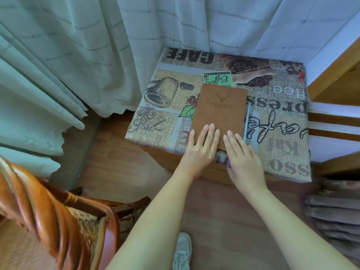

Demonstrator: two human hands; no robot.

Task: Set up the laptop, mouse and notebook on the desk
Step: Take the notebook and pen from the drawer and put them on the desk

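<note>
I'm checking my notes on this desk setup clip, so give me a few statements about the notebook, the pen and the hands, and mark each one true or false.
1. The brown notebook lies closed on the coffee-print cloth. True.
2. The left hand and right hand both rest on the notebook's near end. True.
3. A laptop sits beside the notebook. False: no laptop is in view.
4. The pen lies along the notebook's left edge. False: it lies along the right edge.
5. The notebook's cover shows a deer head emblem. True.
</note>
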